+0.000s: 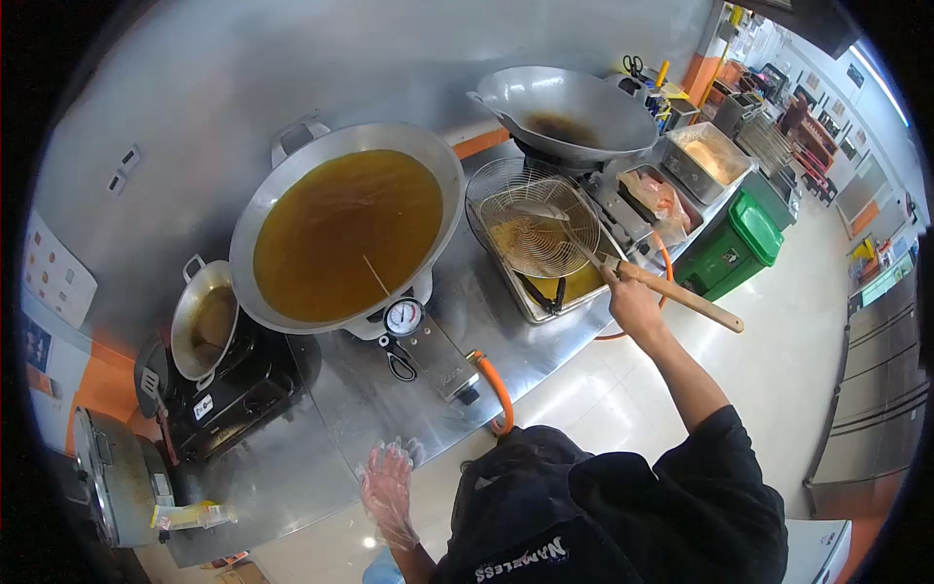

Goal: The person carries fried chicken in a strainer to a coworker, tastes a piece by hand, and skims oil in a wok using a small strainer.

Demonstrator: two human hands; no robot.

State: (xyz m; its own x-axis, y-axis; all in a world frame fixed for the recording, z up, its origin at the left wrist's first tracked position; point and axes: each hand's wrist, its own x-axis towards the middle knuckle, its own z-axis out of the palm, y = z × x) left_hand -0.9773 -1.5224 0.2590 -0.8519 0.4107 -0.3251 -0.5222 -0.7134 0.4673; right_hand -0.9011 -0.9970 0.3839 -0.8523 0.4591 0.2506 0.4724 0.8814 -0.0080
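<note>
My right hand (634, 304) is closed around the wooden handle (681, 292) of a ladle (545, 210). The ladle's metal head lies over a round wire strainer (535, 229), which rests on a rectangular tray (533, 310) with oil and black-handled tongs (547, 298). My left hand (389, 485), in a clear plastic glove, is empty with its fingers apart, near the front edge of the steel counter (350, 409). Behind it stands a large wok of brown oil (350, 234) with a dial thermometer (403, 316) at its rim.
A second wok (574, 102) stands at the back. Trays of raw meat (662, 200) and pale food (705, 161) are at right, beside a green bin (735, 243). At left are a small pan (209, 316), a black stove (243, 404) and a large pot (117, 477).
</note>
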